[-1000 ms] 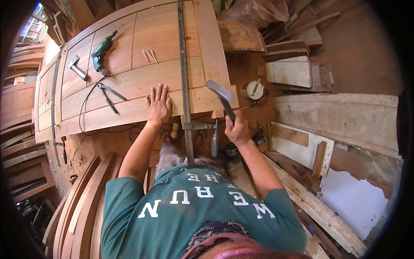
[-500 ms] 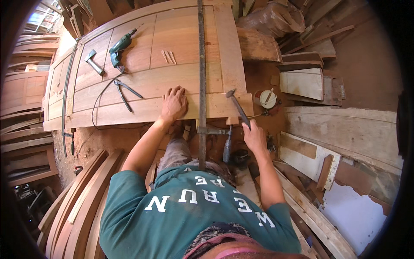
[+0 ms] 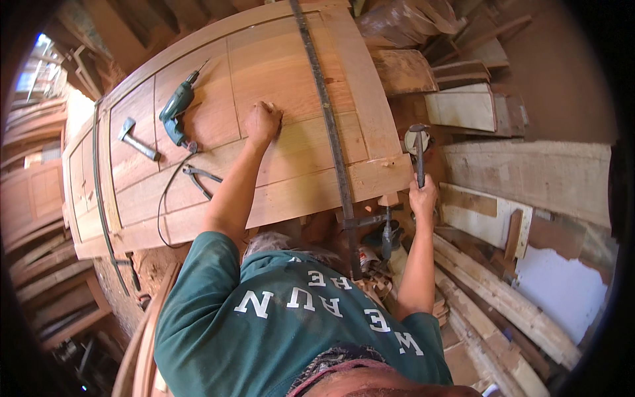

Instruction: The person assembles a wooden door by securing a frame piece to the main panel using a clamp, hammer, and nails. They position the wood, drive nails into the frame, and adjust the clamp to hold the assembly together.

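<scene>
A panelled wooden door (image 3: pixel 284 165) lies flat in front of me. My left hand (image 3: pixel 264 124) is closed on its middle, fingers curled down against the panel; what they hold is hidden. My right hand (image 3: pixel 423 197) grips a hammer (image 3: pixel 420 155) by its handle, held upright just off the door's right end. Left of my left hand lie a green power drill (image 3: pixel 176 112), a short hatchet-like tool (image 3: pixel 139 140) and pincers (image 3: pixel 200 177) partly covered by my left forearm. A long bar clamp (image 3: pixel 325 99) crosses the door between my hands.
A second bar clamp (image 3: pixel 98 178) spans the door's left part. The drill's cord hangs over the near edge. Boards (image 3: pixel 529 175) are stacked at right, and long planks (image 3: pixel 503 298) lie beside my right arm. A pale round container (image 3: pixel 415 140) stands behind the hammer.
My left hand has moved away from the near edge to where several small wooden sticks lay, and closed there. The hammer has swung off the door corner to the right. The whole view has turned.
</scene>
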A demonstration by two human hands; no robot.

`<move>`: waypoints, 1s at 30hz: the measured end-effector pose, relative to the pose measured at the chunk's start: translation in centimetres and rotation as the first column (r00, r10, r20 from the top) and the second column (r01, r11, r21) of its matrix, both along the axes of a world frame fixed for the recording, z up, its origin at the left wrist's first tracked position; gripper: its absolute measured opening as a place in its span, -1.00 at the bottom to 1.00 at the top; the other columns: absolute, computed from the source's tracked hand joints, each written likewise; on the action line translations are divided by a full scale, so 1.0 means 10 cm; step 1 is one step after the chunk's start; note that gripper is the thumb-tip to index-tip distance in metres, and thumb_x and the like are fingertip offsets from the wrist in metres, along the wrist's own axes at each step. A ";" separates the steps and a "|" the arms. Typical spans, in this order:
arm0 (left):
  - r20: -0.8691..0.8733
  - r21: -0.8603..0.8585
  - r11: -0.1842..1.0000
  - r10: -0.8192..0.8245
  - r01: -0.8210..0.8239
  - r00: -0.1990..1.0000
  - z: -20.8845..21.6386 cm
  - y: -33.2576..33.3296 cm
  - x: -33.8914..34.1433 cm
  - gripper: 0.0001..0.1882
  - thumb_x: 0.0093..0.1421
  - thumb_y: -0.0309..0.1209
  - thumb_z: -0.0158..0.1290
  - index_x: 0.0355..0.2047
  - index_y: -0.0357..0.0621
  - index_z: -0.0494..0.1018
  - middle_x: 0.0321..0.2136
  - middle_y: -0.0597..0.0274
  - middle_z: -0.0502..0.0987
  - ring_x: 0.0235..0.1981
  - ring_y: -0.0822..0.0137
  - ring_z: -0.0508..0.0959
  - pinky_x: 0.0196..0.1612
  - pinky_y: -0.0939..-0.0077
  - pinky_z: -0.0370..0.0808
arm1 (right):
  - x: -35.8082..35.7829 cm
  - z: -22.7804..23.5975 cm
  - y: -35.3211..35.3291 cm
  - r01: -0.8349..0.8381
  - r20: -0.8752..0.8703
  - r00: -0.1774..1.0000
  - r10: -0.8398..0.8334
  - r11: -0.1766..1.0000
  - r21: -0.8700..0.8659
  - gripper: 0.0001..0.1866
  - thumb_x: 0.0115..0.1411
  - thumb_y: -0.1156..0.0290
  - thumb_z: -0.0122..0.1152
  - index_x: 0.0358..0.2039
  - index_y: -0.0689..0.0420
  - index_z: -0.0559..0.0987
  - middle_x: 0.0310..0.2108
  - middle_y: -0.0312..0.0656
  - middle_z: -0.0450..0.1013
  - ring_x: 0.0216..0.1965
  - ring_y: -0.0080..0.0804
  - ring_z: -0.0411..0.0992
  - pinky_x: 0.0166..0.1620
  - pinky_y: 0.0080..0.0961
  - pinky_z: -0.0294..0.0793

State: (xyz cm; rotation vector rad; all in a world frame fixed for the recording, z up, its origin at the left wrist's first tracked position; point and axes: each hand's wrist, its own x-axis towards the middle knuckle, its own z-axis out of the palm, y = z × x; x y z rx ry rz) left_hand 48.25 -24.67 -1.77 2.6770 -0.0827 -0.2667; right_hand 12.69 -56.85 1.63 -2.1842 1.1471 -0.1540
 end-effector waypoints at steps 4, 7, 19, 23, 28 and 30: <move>-0.108 0.019 1.000 -0.014 0.016 0.994 0.01 0.02 0.11 -0.61 0.21 -0.15 0.13 -0.21 -0.28 0.59 -0.20 -0.21 0.65 -0.11 -0.16 0.64 -0.02 0.03 0.55 | -0.11 0.22 0.33 0.110 0.118 0.987 -0.112 0.994 0.023 -0.70 0.14 0.44 0.20 -0.11 0.24 0.63 -0.27 0.09 0.57 -0.24 0.02 0.51 -0.05 -0.22 0.46; -0.149 0.070 0.994 -0.072 0.083 0.986 0.00 0.04 0.18 -0.58 0.23 -0.15 0.09 -0.18 -0.32 0.59 -0.19 -0.27 0.64 -0.10 -0.17 0.64 -0.02 0.04 0.56 | -0.33 0.30 0.58 0.209 0.163 0.962 -0.219 0.975 0.076 -0.72 0.21 0.46 0.19 -0.07 0.22 0.62 -0.42 -0.24 0.44 -0.41 -0.41 0.36 -0.26 -0.43 0.38; 0.119 0.285 0.934 -0.258 0.216 0.959 -0.18 0.01 0.20 -0.50 0.29 -0.05 0.04 -0.39 -0.34 0.64 -0.31 -0.30 0.63 -0.13 -0.18 0.62 -0.05 0.00 0.55 | -0.84 0.48 1.07 0.313 0.165 0.932 -0.321 0.947 0.076 -0.65 0.11 0.49 0.21 -0.07 0.30 0.56 -0.18 0.09 0.50 -0.15 0.07 0.49 -0.03 -0.20 0.46; 0.126 0.246 0.920 -0.343 0.305 0.931 -0.19 0.07 0.17 -0.70 0.23 -0.24 0.11 -0.33 -0.29 0.60 -0.29 -0.25 0.62 -0.25 -0.16 0.62 -0.15 -0.02 0.54 | -0.91 0.34 1.04 0.259 0.222 0.942 -0.252 0.966 -0.003 -0.75 0.12 0.51 0.21 -0.17 0.31 0.53 -0.35 -0.04 0.41 -0.34 -0.16 0.41 -0.20 -0.31 0.41; 0.099 -0.160 0.911 -0.367 0.379 0.925 -0.04 -0.20 0.02 -0.77 0.25 -0.40 0.12 -0.15 -0.27 0.53 -0.31 -0.05 0.65 -0.30 0.04 0.65 -0.19 0.22 0.56 | -0.90 0.33 0.87 0.236 0.202 0.952 -0.229 0.972 -0.009 -0.67 0.11 0.50 0.23 -0.08 0.30 0.54 -0.21 0.05 0.46 -0.16 -0.01 0.44 -0.03 -0.25 0.43; 0.131 -0.490 0.764 -0.411 0.420 0.902 -0.02 -0.49 -0.17 -0.76 0.27 -0.47 0.11 -0.07 -0.28 0.51 -0.32 0.02 0.66 -0.29 0.16 0.66 -0.20 0.34 0.56 | -0.88 0.47 0.84 0.227 0.181 0.956 -0.233 0.972 0.051 -0.61 0.11 0.48 0.25 -0.03 0.30 0.55 -0.13 0.11 0.50 -0.07 0.08 0.48 0.05 -0.23 0.44</move>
